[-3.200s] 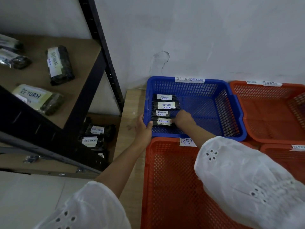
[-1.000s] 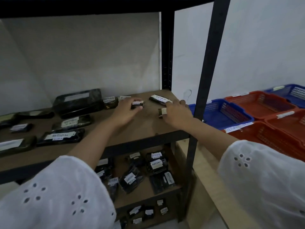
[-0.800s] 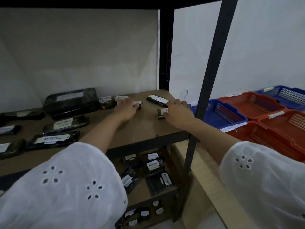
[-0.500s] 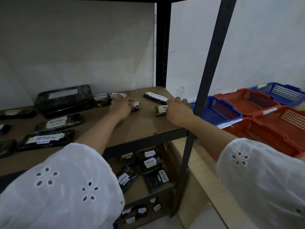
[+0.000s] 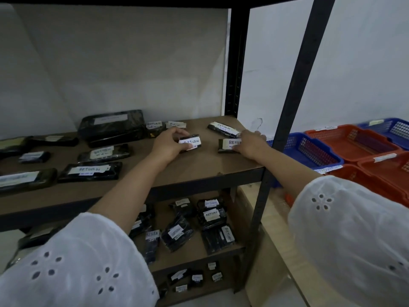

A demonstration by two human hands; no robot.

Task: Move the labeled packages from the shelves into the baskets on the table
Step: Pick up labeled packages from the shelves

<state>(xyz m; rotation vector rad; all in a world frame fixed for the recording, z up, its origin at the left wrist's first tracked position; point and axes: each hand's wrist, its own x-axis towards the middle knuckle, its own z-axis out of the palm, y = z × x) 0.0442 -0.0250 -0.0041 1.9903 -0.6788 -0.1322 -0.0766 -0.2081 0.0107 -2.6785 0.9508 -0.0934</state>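
Both hands are on the brown middle shelf [image 5: 199,169] of a black metal rack. My left hand [image 5: 168,145] grips a small dark package [image 5: 191,141] with a white RETURN label, tilted up off the board. My right hand [image 5: 250,144] closes on another small RETURN package [image 5: 228,145] lying flat near the shelf's right edge. A third labeled package [image 5: 223,129] lies just behind it. The blue basket [image 5: 309,151] stands on the table to the right, beyond the rack post.
Several more labeled dark packages lie on the left of this shelf [image 5: 90,170] and on the lower shelves [image 5: 212,214]. A large dark package [image 5: 110,127] sits at the back. The black rack post [image 5: 294,94] rises between shelf and baskets. Orange baskets [image 5: 349,142] stand beside the blue one.
I turned from the blue basket to the shelf. Over the last second my left hand has lifted and tilted its package, showing the label. My right hand stays on the other one.
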